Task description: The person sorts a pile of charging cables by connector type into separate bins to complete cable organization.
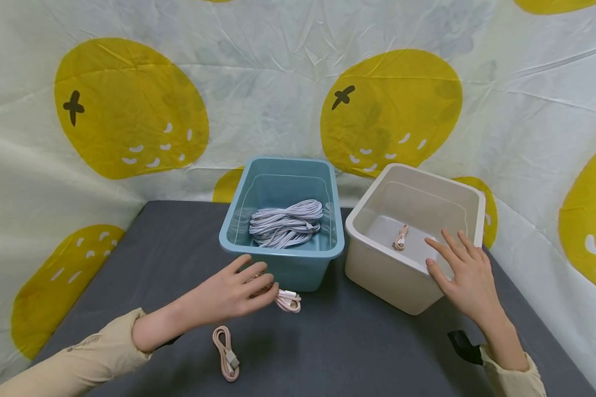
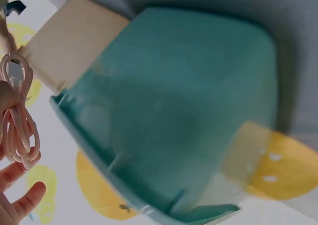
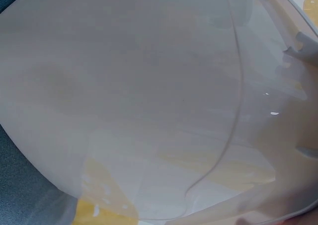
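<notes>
Just in front of the blue bin, my left hand grips a coiled pink USB cable. The left wrist view shows the loops of that cable bundled between the thumb and fingers. My right hand hovers at the front right of the beige bin, fingers spread and holding nothing. Inside the beige bin lies one small pink cable. Several coiled white cables are piled in the blue bin. Another coiled pink cable with a metal plug lies on the table.
Both bins stand side by side on a dark grey table, near its back edge. A white curtain with yellow fruit prints hangs behind and at the sides. In the right wrist view, the beige bin's wall fills most of the frame.
</notes>
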`<state>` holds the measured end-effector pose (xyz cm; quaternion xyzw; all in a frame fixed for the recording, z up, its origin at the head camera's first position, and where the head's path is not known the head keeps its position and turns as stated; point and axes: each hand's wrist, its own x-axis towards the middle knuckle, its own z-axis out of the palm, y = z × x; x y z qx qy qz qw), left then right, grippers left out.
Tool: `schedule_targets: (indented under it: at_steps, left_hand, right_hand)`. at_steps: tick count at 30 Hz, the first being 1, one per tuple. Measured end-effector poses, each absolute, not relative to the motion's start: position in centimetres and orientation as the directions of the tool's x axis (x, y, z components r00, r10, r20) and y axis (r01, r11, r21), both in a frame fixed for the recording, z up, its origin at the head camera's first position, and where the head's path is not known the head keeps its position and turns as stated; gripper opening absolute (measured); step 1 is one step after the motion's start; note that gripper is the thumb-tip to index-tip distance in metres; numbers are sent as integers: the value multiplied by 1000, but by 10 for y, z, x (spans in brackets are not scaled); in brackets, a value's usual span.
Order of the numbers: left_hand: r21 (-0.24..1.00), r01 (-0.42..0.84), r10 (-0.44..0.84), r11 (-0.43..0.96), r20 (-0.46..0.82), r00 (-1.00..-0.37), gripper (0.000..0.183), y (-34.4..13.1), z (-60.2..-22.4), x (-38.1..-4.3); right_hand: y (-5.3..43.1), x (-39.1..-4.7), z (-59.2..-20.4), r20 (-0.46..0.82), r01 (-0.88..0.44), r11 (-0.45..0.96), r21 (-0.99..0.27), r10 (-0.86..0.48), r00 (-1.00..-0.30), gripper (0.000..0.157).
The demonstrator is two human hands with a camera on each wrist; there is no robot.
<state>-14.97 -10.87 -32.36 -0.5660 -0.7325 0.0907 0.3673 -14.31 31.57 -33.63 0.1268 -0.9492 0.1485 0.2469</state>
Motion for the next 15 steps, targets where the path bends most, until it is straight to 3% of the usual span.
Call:
schedule_targets:
  at_steps: [6, 12, 15]
  left_hand:
    - [-557, 755, 875, 346, 483, -45, 28, -94, -302, -162]
    - [-555, 744, 837, 372, 548, -9, 7, -75, -283, -180]
    - [-554, 740, 827, 383, 562, -8, 13, -65, -275, -187]
  right_hand:
    - [316, -143, -337, 509, -314, 924, -217, -168, -844, 40]
    - [316, -144, -336, 510, -312, 926, -214, -167, -844, 39]
    - [317, -144, -336, 505, -310, 926, -215, -166, -847, 39]
